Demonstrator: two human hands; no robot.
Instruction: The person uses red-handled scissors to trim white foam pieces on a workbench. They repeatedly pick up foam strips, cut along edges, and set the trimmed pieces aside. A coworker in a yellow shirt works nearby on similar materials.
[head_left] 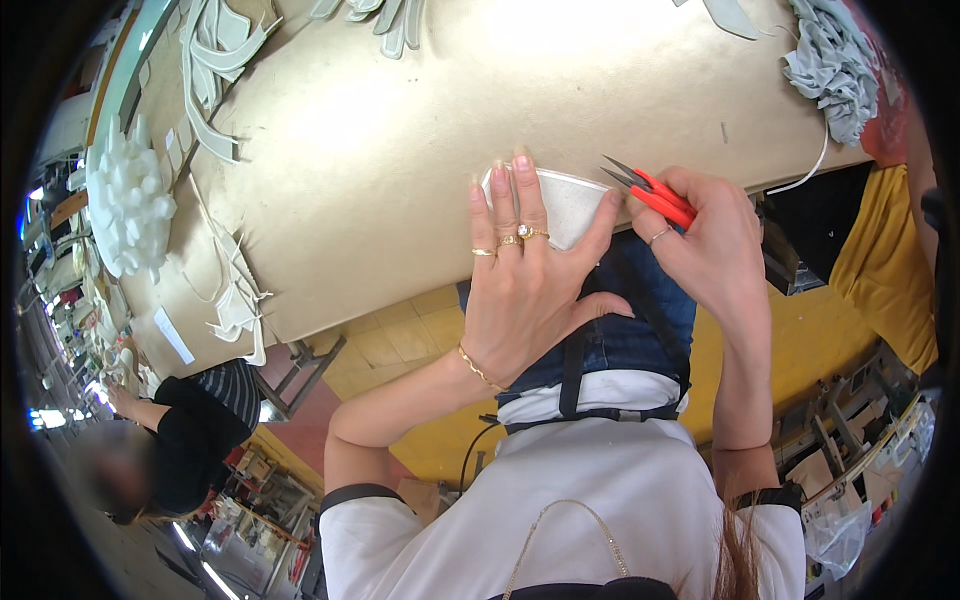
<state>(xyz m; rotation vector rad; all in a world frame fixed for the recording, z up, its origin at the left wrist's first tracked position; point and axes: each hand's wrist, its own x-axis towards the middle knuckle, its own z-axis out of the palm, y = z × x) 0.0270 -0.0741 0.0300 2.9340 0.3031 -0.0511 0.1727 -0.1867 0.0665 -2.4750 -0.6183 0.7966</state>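
— Left hand?
— Flat, fingers spread, pressing the white fabric piece at the worktop edge; its palm hides the piece's lower part.
— Right hand?
— Clenched on red snips, tips just beside the piece.
— Farther off?
— Grey fabric pile, cut off at the rim.

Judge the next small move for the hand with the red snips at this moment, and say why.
Probably ease the red-handled thread snips leftward to the rim of the white curved fabric piece. The right hand holds their blades open, pointing at that rim but seemingly just short of it, while the left hand presses the piece flat on the beige table.
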